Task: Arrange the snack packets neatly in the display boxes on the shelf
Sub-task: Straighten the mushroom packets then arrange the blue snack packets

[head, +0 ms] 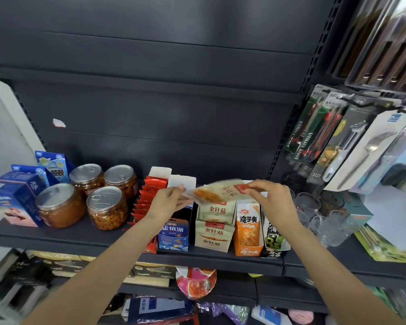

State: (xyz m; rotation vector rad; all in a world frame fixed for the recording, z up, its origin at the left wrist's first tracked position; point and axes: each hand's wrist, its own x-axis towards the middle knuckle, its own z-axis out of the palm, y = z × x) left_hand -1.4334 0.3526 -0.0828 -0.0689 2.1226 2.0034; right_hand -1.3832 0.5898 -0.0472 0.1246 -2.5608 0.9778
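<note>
A packet [214, 192] is pinched by left hand [168, 200] and right hand [271, 199], at 12 o'clock above the beige box [212, 240] holding similar packets.

dark metal shelving [150, 240] with slotted uprights; pale wall [0, 137] at left

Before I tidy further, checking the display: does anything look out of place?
Yes: one beige snack packet lies crosswise above the beige display box, pinched by left hand and right hand, not yet slotted in.
</note>
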